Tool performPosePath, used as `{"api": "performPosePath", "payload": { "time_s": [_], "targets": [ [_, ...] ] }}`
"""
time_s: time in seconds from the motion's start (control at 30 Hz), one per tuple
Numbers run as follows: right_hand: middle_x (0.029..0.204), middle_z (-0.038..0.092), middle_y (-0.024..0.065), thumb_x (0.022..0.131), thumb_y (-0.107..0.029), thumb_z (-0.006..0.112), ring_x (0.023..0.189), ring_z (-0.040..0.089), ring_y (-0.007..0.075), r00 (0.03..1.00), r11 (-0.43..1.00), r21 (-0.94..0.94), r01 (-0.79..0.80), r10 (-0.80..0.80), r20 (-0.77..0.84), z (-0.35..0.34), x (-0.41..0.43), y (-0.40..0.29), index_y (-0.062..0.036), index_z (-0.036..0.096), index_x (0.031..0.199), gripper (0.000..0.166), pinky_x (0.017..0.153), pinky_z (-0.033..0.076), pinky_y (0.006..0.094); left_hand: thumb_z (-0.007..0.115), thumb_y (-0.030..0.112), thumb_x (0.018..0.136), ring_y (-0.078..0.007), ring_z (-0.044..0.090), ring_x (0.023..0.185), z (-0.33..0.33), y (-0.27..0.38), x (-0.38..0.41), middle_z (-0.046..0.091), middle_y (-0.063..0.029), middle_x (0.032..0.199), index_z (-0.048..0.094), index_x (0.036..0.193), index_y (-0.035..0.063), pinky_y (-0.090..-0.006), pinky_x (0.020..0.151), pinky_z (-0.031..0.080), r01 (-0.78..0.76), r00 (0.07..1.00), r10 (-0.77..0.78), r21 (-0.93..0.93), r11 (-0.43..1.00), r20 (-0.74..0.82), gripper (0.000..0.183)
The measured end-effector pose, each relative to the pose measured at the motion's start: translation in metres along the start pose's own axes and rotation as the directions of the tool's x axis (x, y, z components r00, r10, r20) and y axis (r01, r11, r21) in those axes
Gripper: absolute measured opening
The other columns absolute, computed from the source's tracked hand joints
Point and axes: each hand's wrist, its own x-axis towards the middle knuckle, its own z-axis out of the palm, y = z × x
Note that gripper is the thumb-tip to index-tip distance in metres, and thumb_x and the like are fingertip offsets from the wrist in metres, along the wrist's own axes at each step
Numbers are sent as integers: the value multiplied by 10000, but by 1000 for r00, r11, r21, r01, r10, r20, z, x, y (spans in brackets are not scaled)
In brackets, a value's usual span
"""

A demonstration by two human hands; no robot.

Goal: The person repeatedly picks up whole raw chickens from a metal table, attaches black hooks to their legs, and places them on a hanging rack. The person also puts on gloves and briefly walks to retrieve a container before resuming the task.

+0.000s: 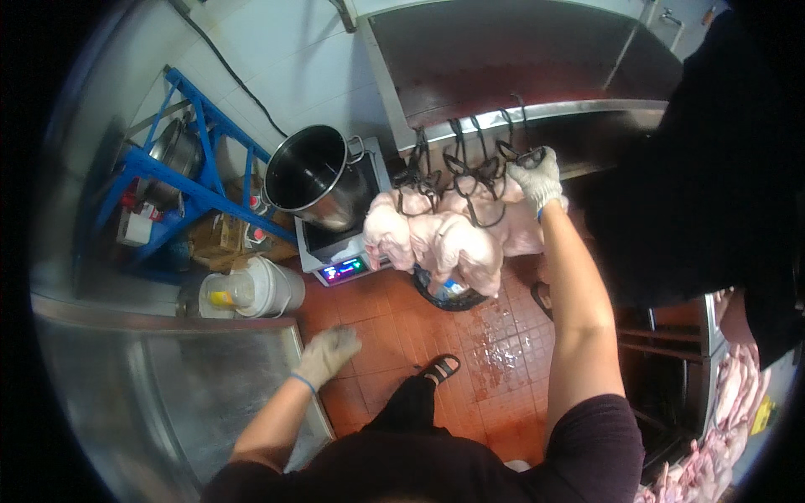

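Observation:
Several pale plucked poultry carcasses [468, 248] hang in a cluster on dark metal hooks [481, 170] from the steel edge of a counter or hood. At the right side of the cluster, my right hand [538, 176], in a whitish knit glove, is closed around the top of a dark metal hook. Behind that hand lies part of a carcass. My left hand [330, 355], gloved too and slightly blurred, is held over the red tiled floor, away from the poultry, with nothing seen in it.
A tall steel pot [314, 176] stands on an appliance with a lit panel [343, 270]. White buckets [270, 289] and a blue rack [201, 188] are at left. Below the poultry is a lined bin [453, 302]. A dark-clothed person [685, 188] stands at right, near more carcasses [732, 402]. The floor [503, 352] looks wet.

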Motion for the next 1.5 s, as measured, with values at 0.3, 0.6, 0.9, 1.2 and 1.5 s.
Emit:
{"api": "performPosePath", "payload": {
  "time_s": [0.3,0.6,0.9,1.2,1.5],
  "targets": [
    [1154,589,155,635,-345,750,1098,553,311,977,932,-299,-203,213,-1,3,20,13,-41,390,1302,817,947,427,328,554,339,815,-371,567,1030,63,-82,6,603,-211,1092,592,1126,40,-412,879,453,72,996,-77,102,992,50,433],
    [1154,545,200,673,-402,705,1065,553,326,953,934,-236,-269,294,74,-51,-250,80,-59,490,1209,672,889,457,404,646,284,800,-280,590,1005,95,43,67,628,-189,1053,582,1105,-33,-363,898,442,-575,770,577,-95,812,272,445],
    [1231,534,189,774,-311,585,1129,525,320,276,377,83,-922,793,-543,-226,-749,45,-48,485,1261,562,964,414,357,639,304,773,-328,621,909,205,222,-47,637,-219,959,585,1045,-16,-377,790,482,-961,215,685,26,275,696,424],
    [1246,544,115,805,-136,661,1122,545,242,-414,459,340,-821,-69,-908,-290,-1173,3,-90,525,1243,461,951,427,333,723,288,742,-243,553,1101,475,302,-425,580,-165,1179,515,1208,8,-341,939,423,-764,-543,673,-628,-147,502,582],
    [1053,627,104,810,-185,634,911,618,219,-563,532,449,-718,-66,-823,-384,-1301,-40,-74,568,1167,380,840,480,320,847,316,525,-288,503,1149,705,486,-591,505,-188,1259,358,1338,-13,-341,983,398,-760,-645,518,-399,-513,562,1003]
  ]
}}
